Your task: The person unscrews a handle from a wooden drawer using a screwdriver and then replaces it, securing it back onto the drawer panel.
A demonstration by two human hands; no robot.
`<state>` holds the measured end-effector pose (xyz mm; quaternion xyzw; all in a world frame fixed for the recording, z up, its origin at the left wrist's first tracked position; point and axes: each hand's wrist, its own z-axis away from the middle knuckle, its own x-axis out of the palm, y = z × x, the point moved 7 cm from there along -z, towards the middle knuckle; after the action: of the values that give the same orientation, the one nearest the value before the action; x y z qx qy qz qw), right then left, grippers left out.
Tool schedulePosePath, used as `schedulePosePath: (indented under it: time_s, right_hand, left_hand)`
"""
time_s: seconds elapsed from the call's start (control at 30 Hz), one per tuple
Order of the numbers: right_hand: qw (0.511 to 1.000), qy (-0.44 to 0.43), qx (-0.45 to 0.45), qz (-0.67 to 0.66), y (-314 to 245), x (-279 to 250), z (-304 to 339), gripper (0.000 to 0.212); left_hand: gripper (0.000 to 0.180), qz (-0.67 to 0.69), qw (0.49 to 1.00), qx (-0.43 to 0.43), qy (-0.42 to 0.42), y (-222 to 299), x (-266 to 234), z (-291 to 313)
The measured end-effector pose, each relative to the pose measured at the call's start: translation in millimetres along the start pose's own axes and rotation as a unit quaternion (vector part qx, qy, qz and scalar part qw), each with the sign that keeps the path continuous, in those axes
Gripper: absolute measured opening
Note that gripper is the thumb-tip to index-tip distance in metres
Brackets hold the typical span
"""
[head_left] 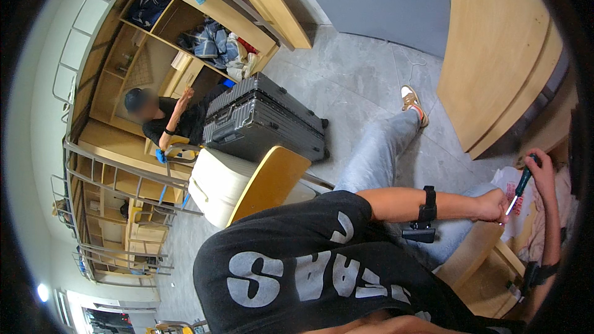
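My right hand [542, 176] is closed around the dark green handle of a screwdriver [523, 180]. Its metal shaft slants down to the left, toward the fingers of my left hand [493, 205]. That hand is closed by the tip, at the upper end of a pale wooden board [473, 247]. What its fingers pinch is hidden. Below, the board meets other wooden pieces, and a small metal fitting [515, 289] shows there. Beside the hands lie a white plastic bag [511, 190] with red print and pinkish cloth [547, 226].
A dark grey suitcase [266, 120] stands on the grey tiled floor, near a chair with a yellow wooden back [272, 179]. Behind it another person [176, 117] in a cap sits before open wooden shelving. A curved wooden panel [495, 49] rises at upper right.
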<state>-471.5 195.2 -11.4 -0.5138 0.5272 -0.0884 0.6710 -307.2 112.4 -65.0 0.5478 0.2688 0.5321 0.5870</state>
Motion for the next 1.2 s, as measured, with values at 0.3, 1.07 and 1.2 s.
schedulePosePath:
  time_s: [0.3, 1.07, 1.2]
  right_hand:
    - [0.962, -0.101, 0.105, -0.230, -8, 14, 2, 0.020]
    - [0.993, -0.043, 0.104, -0.023, -4, 3, 3, 0.022]
    - [0.980, -0.078, 0.140, -0.120, 2, 6, 4, 0.029]
  left_hand:
    - [0.008, 0.289, 0.952, -0.010, -0.098, -1, 13, 4]
    - [0.009, 0.043, 0.999, 0.022, 0.011, 0, 0, 0]
    - [0.013, 0.032, 0.999, -0.026, 0.003, 0, 0, 0]
